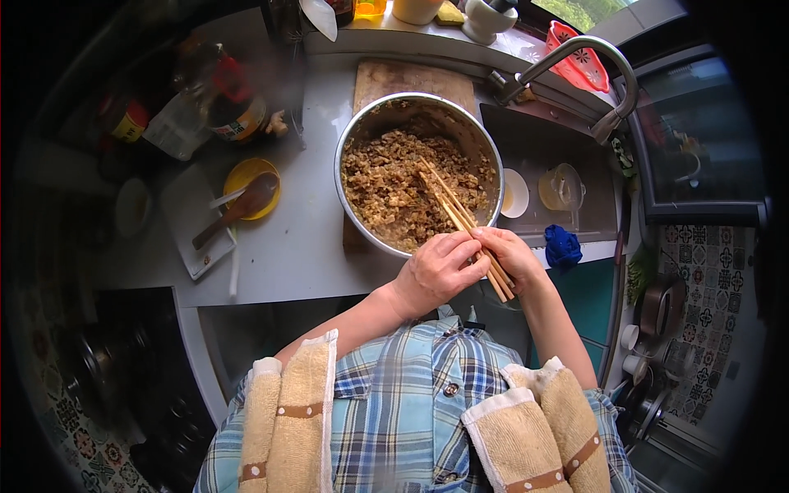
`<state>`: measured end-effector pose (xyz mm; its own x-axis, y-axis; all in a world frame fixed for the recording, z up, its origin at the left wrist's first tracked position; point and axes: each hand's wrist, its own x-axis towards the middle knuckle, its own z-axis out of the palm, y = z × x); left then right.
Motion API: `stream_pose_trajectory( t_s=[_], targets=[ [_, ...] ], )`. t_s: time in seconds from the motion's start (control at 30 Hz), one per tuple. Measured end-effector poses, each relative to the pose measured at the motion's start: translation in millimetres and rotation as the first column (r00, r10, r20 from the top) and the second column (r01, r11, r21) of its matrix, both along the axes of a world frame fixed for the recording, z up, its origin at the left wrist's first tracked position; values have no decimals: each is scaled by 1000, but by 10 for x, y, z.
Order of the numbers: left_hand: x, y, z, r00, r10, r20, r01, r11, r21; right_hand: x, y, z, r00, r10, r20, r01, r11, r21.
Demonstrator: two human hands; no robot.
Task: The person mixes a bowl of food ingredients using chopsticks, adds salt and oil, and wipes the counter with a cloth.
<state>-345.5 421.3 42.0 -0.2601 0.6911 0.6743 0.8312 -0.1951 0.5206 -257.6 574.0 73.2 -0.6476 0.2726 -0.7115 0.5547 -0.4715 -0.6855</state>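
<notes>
My left hand (441, 265) and my right hand (508, 252) meet at the near right rim of a round metal pot (476, 140). Both grip a bundle of several wooden chopsticks (455, 211). Their tips rest in a brown, crumbly food mixture (394, 185), which looks like seasoned minced filling with bits of green. The thick ends stick out below my hands. Beneath the pot lies a wooden cutting board (407, 77).
Right of the pot, a sink (533, 138) holds a white bowl (518, 192) and a clear plastic container (561, 188) under a curved faucet (622, 68). A blue cloth (562, 246) hangs at its edge. Leftward, a wooden spoon (246, 200) lies over a yellow bowl (274, 203).
</notes>
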Motion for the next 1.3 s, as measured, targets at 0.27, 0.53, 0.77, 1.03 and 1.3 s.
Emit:
stream_pose_trajectory(
  t_s=[0.27, 0.53, 0.77, 1.03, 1.3],
  targets=[
    [-416, -238, -106, 972, 133, 194, -154, 983, 98, 37, 162, 179, 944, 253, 212, -313, 891, 330],
    [-720, -399, -219, 616, 357, 702, -456, 889, -52, 59, 403, -96, 920, 369, 134, -361, 657, 662],
    [-486, -345, 9, 506, 276, 817, -572, 816, 79, 0, 458, 69, 907, 411, 88, -407, 809, 424],
    [-298, -225, 48, 486, 321, 813, -622, 780, 64, 68, 436, 180, 867, 497, -28, -417, 757, 503],
    [-250, -150, -7, 517, 332, 789, -634, 768, 91, 110, 514, -192, 786, 575, 227, -416, 219, 883]
  ],
)
